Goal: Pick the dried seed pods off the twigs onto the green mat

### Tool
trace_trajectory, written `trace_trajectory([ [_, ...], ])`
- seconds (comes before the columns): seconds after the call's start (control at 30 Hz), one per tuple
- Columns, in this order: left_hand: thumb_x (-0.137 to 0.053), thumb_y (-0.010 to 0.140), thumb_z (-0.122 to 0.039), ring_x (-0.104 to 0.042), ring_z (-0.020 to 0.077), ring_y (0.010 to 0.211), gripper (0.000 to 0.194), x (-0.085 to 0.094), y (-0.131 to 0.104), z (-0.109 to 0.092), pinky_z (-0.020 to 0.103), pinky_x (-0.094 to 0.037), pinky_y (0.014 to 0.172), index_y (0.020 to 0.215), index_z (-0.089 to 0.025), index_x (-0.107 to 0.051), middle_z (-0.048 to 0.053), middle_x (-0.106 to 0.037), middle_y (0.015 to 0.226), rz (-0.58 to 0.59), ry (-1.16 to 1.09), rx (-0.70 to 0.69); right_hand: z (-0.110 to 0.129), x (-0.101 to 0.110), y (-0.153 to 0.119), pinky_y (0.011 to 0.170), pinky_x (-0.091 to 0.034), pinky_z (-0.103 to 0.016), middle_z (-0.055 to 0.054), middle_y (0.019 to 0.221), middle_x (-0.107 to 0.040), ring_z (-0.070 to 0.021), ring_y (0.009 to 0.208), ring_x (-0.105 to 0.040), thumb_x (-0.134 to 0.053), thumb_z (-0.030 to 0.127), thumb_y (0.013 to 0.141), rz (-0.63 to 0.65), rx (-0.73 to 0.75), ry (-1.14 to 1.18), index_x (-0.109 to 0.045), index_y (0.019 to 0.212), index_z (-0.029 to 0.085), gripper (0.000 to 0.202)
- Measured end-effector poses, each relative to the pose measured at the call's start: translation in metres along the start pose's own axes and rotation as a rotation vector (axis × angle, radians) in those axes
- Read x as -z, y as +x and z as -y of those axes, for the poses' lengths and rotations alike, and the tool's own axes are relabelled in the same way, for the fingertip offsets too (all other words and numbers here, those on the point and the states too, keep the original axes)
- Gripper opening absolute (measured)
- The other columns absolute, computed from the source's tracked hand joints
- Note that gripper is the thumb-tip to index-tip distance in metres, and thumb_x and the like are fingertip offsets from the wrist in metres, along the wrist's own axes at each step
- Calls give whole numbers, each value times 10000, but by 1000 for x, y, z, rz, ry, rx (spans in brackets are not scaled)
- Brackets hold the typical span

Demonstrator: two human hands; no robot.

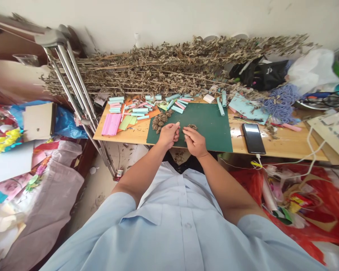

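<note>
My left hand [168,136] is closed over the near edge of a green cutting mat [209,120], thumb and fingers pressed together. Anything in that pinch is too small or hidden to name. A pile of brown, lumpy balls [160,121] lies on the mat just beyond its knuckles. Facing it, a short gap away, my right hand [196,142] has its fingers bent and held together; what they may grip cannot be seen. A little heap of dried brown crumbs [192,127] sits on the mat right behind those fingers.
Rolled paper tubes [139,110] and a pink paper stack [112,124] lie left on the wooden table [142,137]. Dried leafy stalks [158,69] line the back. A phone [253,138], purple cord [281,102] and red bag [324,203] are rightward; metal crutches [73,82] lean left.
</note>
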State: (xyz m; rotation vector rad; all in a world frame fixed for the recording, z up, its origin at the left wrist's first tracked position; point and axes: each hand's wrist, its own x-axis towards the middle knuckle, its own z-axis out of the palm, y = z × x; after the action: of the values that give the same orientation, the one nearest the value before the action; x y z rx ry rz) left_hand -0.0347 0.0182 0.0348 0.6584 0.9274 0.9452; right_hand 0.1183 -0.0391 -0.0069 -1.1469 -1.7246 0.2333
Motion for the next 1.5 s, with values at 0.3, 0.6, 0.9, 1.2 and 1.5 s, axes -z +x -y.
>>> trace_trajectory([
  [0.3,-712,801,-671,-297,39,323,559,-7,-7,-13,178,-169,356,688,-200,-433,-85,-357,461,40,-84,96,1,0,3,890,-636,-391,-97,1014,-788,-227,916,-762,-537,283,998,-18,-106,34,-753,1106,197,257],
  [0.6,-839,708,-586,-433,51,386,507,-6,4,-13,174,-212,364,787,-172,-556,-32,-543,555,32,-52,24,0,1,3,873,-625,-386,-85,1007,-789,-221,890,-757,-535,275,993,-15,-96,2,-752,1104,212,252],
  [0.9,-762,736,-687,-291,39,315,566,-10,6,-9,189,-161,347,717,-199,-477,-96,-350,439,-59,-62,40,0,0,4,867,-626,-377,-85,983,-790,-217,874,-758,-535,271,992,-25,-90,3,-756,1097,208,252],
  [1.2,-577,828,-780,-220,63,323,639,-11,7,-14,213,-148,348,636,-223,-331,-85,-218,430,-38,-186,119,1,0,4,887,-630,-383,-87,990,-790,-222,899,-760,-515,302,1001,-11,-111,-18,-755,1098,208,276],
  [1.5,-670,828,-688,-305,67,361,655,-13,9,-11,210,-228,362,625,-222,-257,-79,-231,454,-44,-263,122,-1,0,3,874,-628,-377,-83,995,-791,-217,901,-759,-523,316,1000,-19,-107,-20,-753,1102,217,270],
])
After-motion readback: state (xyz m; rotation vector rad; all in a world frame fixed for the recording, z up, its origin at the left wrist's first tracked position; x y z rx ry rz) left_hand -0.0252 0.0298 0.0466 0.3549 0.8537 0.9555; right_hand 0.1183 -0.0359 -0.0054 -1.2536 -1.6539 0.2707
